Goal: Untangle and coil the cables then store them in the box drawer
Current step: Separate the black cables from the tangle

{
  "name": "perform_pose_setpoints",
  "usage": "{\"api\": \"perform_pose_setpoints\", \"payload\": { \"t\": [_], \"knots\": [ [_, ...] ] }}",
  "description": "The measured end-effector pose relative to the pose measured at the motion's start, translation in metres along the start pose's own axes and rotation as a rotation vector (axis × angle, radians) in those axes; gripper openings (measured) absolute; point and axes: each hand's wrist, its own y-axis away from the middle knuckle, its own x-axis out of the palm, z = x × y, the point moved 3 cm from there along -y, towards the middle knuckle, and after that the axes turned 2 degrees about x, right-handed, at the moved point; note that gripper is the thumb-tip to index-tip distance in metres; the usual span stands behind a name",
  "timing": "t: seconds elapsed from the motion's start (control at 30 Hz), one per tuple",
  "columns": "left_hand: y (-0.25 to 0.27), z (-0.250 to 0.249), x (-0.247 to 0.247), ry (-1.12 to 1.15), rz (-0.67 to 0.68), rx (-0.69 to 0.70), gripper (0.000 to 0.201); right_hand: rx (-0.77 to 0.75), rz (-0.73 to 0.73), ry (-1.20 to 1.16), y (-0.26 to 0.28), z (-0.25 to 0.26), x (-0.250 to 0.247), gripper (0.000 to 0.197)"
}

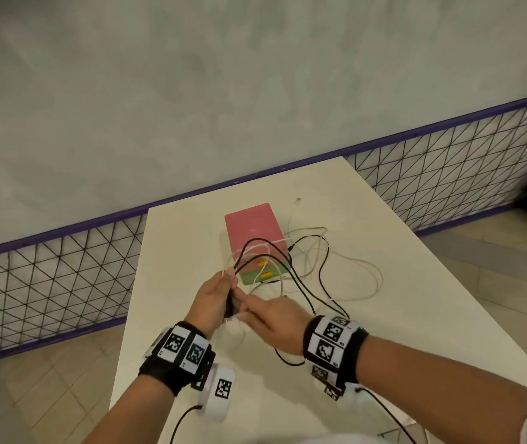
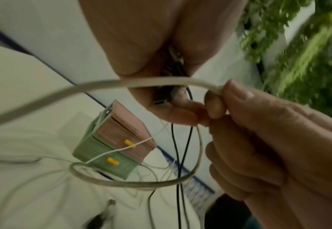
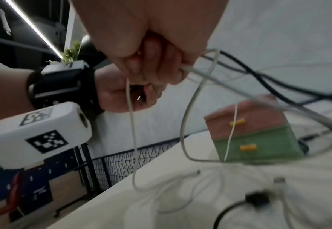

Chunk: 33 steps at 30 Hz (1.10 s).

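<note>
I see both hands raised close together over a white table (image 1: pixel 400 283), near its front edge. My left hand (image 1: pixel 214 299) is clenched around a bundle of black cable (image 1: pixel 307 293) and white cable (image 1: pixel 364 267), with a dark plug end poking out between its fingers. My right hand (image 1: pixel 271 322) pinches a length of the white cable between thumb and curled fingers, touching the left hand. From the left wrist view, the white cable arcs from that pinch across the frame, and a second loop of it hangs below.

Loops of both cables rise from the left hand and trail back across the table, still tangled together. Just beyond the hands stands the small box drawer (image 1: pixel 255 241), pink on top and green below, with two orange handles (image 1: pixel 263 269) on its front; both drawers look closed. Cable strands cross its front and lie beside it to the right. A purple-framed mesh fence (image 1: pixel 47 283) runs behind the table.
</note>
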Motion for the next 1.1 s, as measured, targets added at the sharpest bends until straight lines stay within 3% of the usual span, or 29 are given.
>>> {"api": "perform_pose_setpoints", "payload": {
  "t": [0.2,0.4,0.5,0.57,0.63,0.7,0.8,1.0,1.1],
  "knots": [
    [0.003,-0.001,0.001,-0.049,0.082,-0.004,0.038,0.149,-0.333,-0.2,-0.009,-0.019,-0.055,0.027],
    [0.011,0.007,-0.001,0.1,0.123,-0.101,0.036,0.447,-0.674,-0.372,-0.01,-0.084,-0.105,0.021],
    [0.013,0.014,-0.001,0.082,0.117,-0.119,0.034,0.499,-0.477,-0.234,-0.003,-0.11,-0.101,0.024],
    [0.013,0.02,-0.002,0.018,0.109,-0.12,0.035,0.549,-0.33,0.004,0.005,-0.116,-0.088,0.024],
    [0.012,0.028,-0.002,-0.043,0.093,-0.143,0.038,0.476,-0.356,0.25,0.013,-0.105,-0.078,0.032],
    [0.011,0.031,0.001,-0.069,0.082,-0.158,0.039,0.212,-0.395,0.314,0.015,-0.074,-0.064,0.034],
    [0.012,0.023,0.01,-0.039,0.111,-0.144,0.036,-0.103,-0.224,0.333,0.009,-0.029,-0.03,0.03],
    [0.016,0.01,0.008,0.047,0.16,-0.139,0.028,-0.14,-0.089,0.323,-0.009,-0.028,-0.026,0.038],
    [0.018,0.014,0.007,0.064,0.166,-0.159,0.028,-0.237,-0.078,0.382,-0.009,-0.027,-0.024,0.026]
  ]
}}
